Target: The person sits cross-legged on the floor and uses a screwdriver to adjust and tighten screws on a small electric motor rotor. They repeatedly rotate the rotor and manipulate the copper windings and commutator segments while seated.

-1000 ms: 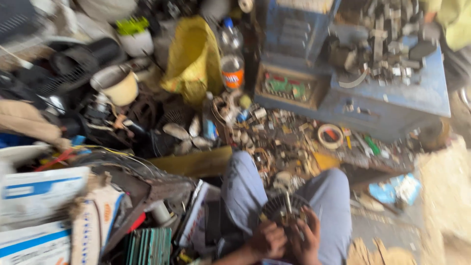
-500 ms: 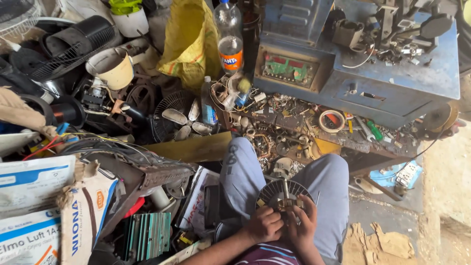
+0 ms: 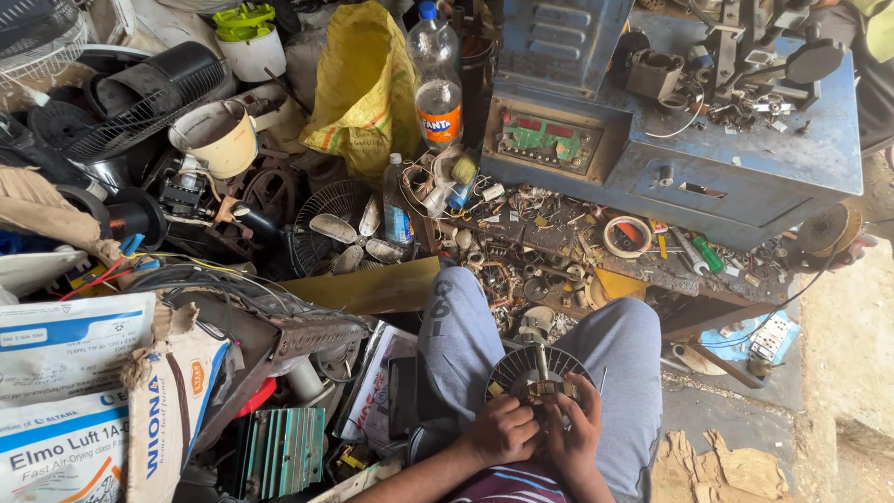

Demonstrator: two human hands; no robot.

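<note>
Both hands pinched a round finned motor part resting in the lap: the left hand curled tight on its near edge, the right hand gripping beside it. Grey-trousered knees flanked it. Beyond lay a parts-strewn bench, a yellow bag, a soda bottle and, left, white-and-blue sacks.

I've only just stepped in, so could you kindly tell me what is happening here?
A person sits amid workshop clutter in grey trousers, with a round finned motor part resting on the lap. Both the left hand and the right hand have their fingers on its near edge. A cluttered workbench and a blue machine stand ahead.
</note>
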